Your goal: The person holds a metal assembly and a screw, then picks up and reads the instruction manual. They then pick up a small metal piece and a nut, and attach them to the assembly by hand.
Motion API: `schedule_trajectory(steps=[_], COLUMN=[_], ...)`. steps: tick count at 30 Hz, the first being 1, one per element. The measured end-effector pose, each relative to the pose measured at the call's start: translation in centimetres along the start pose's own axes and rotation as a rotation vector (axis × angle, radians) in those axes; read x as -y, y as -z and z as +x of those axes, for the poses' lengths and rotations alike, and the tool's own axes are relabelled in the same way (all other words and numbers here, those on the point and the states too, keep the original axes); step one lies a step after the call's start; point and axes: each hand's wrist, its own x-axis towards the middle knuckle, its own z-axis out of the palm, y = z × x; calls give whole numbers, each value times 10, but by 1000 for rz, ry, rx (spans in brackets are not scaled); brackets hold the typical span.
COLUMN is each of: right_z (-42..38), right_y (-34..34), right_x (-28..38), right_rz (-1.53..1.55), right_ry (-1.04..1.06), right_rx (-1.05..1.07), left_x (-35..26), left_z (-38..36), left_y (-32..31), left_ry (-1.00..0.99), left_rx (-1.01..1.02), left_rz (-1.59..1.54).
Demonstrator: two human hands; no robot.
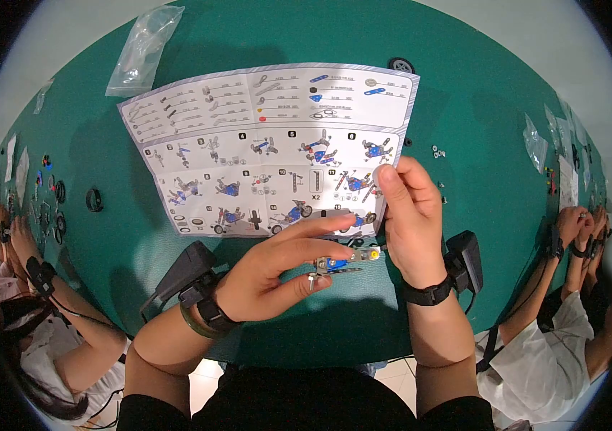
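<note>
My right hand pinches the lower right edge of a printed instruction sheet, thumb in front. The sheet shows a parts list at the top and numbered pictures of a blue model motorcycle below. My left hand grips a small partly built model between thumb and fingers, just below the sheet's bottom edge. Blue and metal strips, a yellow piece at the right end and a bolt hanging down at the left show on it. The left index finger stretches over the sheet's lower edge.
On the green table a black wheel lies behind the sheet, with small metal parts to the right. A plastic bag lies at the back left, and a black tyre at left. Other people's hands and parts are at both sides.
</note>
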Motion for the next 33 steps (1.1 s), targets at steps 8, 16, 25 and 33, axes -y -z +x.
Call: schedule_trajectory(steps=[8,16,25,33], right_z=[0,0,1,-1], right_y=[2,4,4,5], right_x=[0,1,3,1], right_rz=[12,60,66,44], right_ry=[-40,-67,-60,-60], right_rx=[-9,-5,43,37], left_x=[-2,-1,-3,-2], left_z=[1,0,-1,-2], left_y=[-1,-2,-2,0], left_ry=[5,15,26,17], left_rx=[-5,-16,-21,-17], left_rz=[-1,-13,23,15])
